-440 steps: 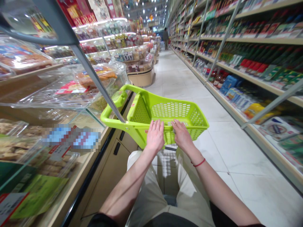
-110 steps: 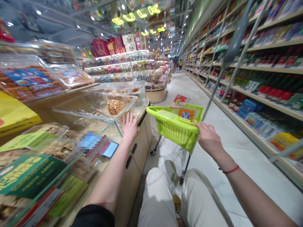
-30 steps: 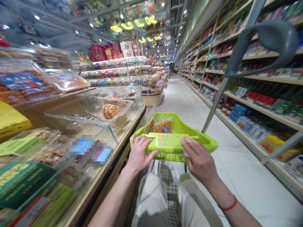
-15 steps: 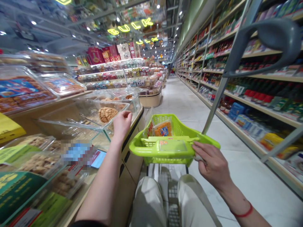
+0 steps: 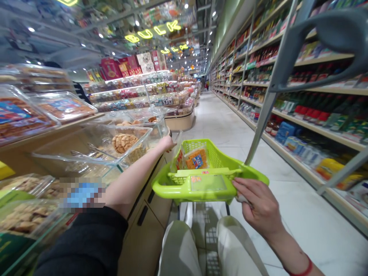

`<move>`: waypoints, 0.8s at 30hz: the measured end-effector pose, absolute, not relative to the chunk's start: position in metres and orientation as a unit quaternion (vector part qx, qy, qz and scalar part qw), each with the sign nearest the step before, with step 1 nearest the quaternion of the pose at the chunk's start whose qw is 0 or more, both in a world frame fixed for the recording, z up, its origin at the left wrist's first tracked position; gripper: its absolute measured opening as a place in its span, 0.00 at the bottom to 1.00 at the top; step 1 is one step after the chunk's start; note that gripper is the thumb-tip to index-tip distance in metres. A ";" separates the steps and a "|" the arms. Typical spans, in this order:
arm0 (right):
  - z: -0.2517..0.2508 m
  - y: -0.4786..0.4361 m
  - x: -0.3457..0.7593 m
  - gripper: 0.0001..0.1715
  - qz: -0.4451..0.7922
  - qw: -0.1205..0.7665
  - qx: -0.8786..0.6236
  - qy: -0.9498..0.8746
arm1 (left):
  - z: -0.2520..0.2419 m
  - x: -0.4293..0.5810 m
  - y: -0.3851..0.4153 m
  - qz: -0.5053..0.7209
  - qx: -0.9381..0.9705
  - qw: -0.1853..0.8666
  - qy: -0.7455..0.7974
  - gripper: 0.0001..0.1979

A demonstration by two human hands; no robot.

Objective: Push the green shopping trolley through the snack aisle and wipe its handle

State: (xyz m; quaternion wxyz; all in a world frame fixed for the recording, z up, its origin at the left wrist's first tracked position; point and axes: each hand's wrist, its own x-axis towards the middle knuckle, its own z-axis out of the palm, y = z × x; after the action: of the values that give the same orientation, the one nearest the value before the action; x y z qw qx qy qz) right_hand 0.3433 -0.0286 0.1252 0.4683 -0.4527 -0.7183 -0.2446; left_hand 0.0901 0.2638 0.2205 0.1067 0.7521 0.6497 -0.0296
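Observation:
My right hand grips the right end of the green shopping cart handle; a bit of something pale shows under its fingers. My left hand reaches forward between the display counter and the cart basket. Its fingertips are beside a clear plastic bag standing at the basket's left side, and blur hides whether they touch it. Inside the basket lies a clear packet of orange-brown snacks with a blue and red label. Left of my hand is a clear bin with a large round cookie and tongs.
Packed snack trays and boxes of cookies line the left counter. Tall shelves of bottles and packets run along the right. A grey hooked handle on a slanted pole rises close on the right. A tiled aisle leads ahead.
My left hand has moved forward and right, from beside the cookie bin to the basket's left side. My right hand keeps its hold on the handle. The view has shifted slightly.

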 end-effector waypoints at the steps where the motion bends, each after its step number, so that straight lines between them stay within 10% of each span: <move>1: 0.125 -0.028 0.343 0.31 -0.241 0.468 -0.454 -0.719 | 0.219 0.091 0.260 -0.040 0.749 0.111 0.652 0.17; 7: 0.123 -0.028 0.346 0.28 -0.246 0.456 -0.455 -0.724 | 0.240 0.104 0.240 0.001 0.751 0.054 0.658 0.16; 17: 0.125 -0.024 0.346 0.24 -0.272 0.456 -0.444 -0.722 | 0.435 -0.013 0.231 0.399 0.591 -0.107 0.692 0.17; 24: 0.124 -0.023 0.347 0.24 -0.274 0.464 -0.444 -0.716 | 0.417 -0.114 0.192 0.445 0.470 -0.107 0.755 0.32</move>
State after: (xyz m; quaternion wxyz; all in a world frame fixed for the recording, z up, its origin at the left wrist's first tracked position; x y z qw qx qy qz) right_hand 0.3467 -0.0232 0.1236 0.4640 -0.4443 -0.7157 -0.2741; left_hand -0.1136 0.1916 0.4168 -0.1070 0.4701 0.7546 0.4451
